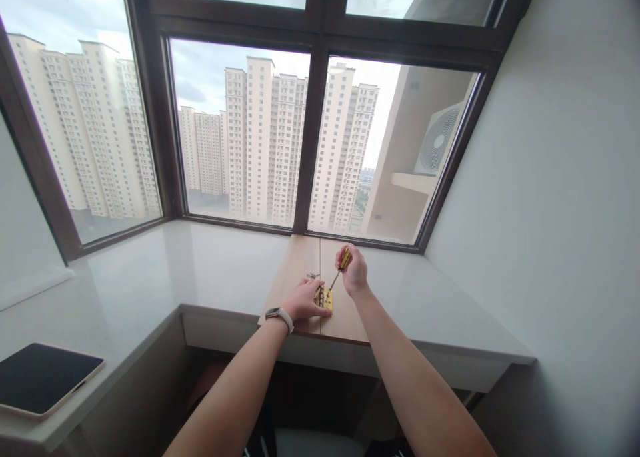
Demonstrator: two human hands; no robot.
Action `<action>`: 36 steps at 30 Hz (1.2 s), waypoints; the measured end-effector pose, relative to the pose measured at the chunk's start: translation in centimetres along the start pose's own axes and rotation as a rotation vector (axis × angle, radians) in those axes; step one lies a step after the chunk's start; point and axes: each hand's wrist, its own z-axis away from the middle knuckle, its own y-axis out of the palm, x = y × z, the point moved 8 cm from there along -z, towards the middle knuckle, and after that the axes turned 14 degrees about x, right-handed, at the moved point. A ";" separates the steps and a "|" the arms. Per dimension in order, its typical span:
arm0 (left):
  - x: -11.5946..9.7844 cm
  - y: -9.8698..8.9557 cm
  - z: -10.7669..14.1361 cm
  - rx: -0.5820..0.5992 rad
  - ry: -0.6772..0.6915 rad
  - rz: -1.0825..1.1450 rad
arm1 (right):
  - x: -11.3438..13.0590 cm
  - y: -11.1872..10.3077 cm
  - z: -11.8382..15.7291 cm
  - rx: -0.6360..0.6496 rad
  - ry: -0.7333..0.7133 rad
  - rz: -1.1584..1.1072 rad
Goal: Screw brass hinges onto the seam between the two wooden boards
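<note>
Head view: fingers of the left hand (pixel 302 300) hold the brass-coloured plate (pixel 329 300) on the wooden board (pixel 286 283), presumably steadying it under the screwdriver (pixel 345 259) gripped by the right hand (pixel 357 271).

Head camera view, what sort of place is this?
Probably a home high up in a building: a white counter runs below large windows, tall apartment blocks stand outside, and a tablet lies at the left.
</note>
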 end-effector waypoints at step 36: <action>-0.4 -0.3 0.4 0.013 -0.011 -0.002 | -0.3 1.5 -0.4 0.050 0.015 0.193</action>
